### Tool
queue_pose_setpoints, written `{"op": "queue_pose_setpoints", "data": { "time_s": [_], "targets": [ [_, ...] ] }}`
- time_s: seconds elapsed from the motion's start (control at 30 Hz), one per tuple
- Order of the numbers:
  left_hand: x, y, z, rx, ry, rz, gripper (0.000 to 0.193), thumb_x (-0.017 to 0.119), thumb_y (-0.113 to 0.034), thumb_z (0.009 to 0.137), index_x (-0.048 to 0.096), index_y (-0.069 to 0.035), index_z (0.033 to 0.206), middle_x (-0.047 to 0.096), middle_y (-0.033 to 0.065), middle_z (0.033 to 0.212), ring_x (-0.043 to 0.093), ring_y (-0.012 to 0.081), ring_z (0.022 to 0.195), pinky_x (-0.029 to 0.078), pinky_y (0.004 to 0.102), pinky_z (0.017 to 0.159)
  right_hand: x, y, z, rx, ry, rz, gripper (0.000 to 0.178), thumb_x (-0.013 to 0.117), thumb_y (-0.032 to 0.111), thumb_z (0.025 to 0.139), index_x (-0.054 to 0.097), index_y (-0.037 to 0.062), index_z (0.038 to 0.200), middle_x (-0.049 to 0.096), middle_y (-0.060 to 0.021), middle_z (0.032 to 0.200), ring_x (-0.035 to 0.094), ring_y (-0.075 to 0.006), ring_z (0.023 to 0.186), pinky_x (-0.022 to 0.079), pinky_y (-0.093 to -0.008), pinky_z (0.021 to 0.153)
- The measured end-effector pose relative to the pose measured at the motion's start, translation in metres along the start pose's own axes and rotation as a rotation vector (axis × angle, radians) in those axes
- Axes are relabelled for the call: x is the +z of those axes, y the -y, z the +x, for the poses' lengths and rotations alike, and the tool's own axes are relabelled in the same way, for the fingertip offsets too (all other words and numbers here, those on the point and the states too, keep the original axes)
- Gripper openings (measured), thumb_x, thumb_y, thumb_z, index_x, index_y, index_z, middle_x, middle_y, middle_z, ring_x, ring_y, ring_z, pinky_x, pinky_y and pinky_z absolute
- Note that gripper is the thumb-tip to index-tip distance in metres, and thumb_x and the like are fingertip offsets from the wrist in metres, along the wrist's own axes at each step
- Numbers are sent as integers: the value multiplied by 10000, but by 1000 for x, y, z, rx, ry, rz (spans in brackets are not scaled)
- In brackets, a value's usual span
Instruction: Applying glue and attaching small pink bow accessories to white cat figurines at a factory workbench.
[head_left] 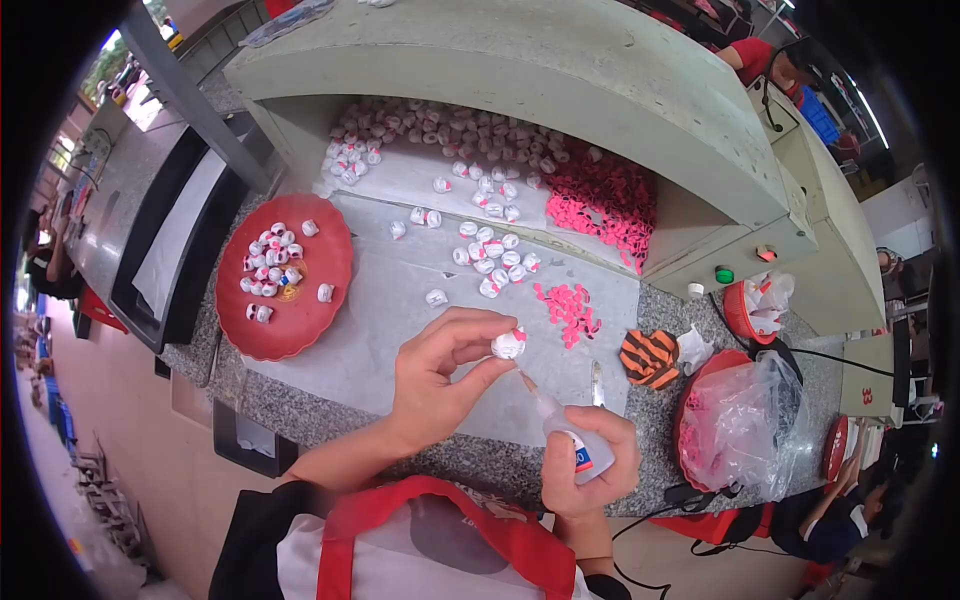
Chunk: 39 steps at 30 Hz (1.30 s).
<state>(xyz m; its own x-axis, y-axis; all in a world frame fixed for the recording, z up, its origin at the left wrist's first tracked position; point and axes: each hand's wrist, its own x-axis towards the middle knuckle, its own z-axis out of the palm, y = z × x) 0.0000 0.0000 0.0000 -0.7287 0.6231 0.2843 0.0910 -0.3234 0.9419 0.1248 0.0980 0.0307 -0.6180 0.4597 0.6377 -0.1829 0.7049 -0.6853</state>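
Observation:
Between the thumb and fingers of my left hand (437, 375) is a small white rounded piece (509, 346) with a pink patch on it. My right hand (592, 462) is wrapped round a clear squeeze bottle (590, 450), its thin brownish nozzle tip just below the white piece; I cannot tell whether they touch. Beyond my hands, several white rounded pieces (490, 262) lie on white paper (380, 310). A loose heap of small pink pieces (568, 312) lies to their right. On the left, a red scalloped plate (235, 325) holds several white pieces with pink parts.
A pale green shelf unit (520, 50) arches over many white pieces and a large pink pile (605, 205). To the right are an orange-and-black striped item (651, 358), a metal blade-like tool (597, 383), a red bowl with plastic bags (740, 410) and a small red basket (740, 312).

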Motion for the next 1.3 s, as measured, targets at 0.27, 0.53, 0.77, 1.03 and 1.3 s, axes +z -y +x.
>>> {"op": "queue_pose_setpoints", "data": {
  "time_s": [0.27, 0.53, 0.77, 1.03, 1.3],
  "targets": [
    [0, -3, -1, -26, 8, -16, 290, 543, 141, 739, 510, 69, 1018, 496, 161, 1058, 527, 217, 986, 471, 317, 848, 1, -1, -1, 13, -36, -11, 248, 607, 40, 661, 519, -27, 882, 594, -103, 709, 572, -190, 506, 446, -267, 460],
    [0, -2, -1, -77, 7, -114, 313, 540, 136, 741, 497, 67, 1044, 509, 149, 1076, 536, 205, 991, 468, 300, 851, 4, 0, 2, -25, -6, 47, 264, 610, 15, 647, 519, -32, 890, 595, -108, 711, 563, -191, 493, 446, -263, 456],
    [-4, -3, 5, -395, 9, -363, 323, 565, 107, 727, 492, 39, 1034, 558, 164, 1054, 562, 273, 985, 464, 348, 840, -3, -3, -2, -23, -52, -9, 275, 618, 43, 648, 524, -32, 896, 596, -107, 716, 557, -190, 481, 445, -265, 453],
    [-7, -1, 4, -437, 42, -445, 325, 584, 83, 726, 498, 22, 1033, 554, 164, 1065, 557, 286, 994, 462, 358, 844, 0, -3, -2, -8, -59, -23, 257, 622, 45, 641, 536, -24, 872, 600, -100, 730, 572, -199, 513, 455, -275, 465],
    [-7, 1, 5, -399, 54, -442, 308, 539, 118, 748, 494, 36, 1042, 548, 154, 1074, 559, 202, 983, 463, 277, 836, -4, -3, -2, 30, -71, -50, 238, 622, 61, 649, 542, -22, 857, 606, -96, 721, 590, -206, 534, 467, -275, 488]
  ]
}}
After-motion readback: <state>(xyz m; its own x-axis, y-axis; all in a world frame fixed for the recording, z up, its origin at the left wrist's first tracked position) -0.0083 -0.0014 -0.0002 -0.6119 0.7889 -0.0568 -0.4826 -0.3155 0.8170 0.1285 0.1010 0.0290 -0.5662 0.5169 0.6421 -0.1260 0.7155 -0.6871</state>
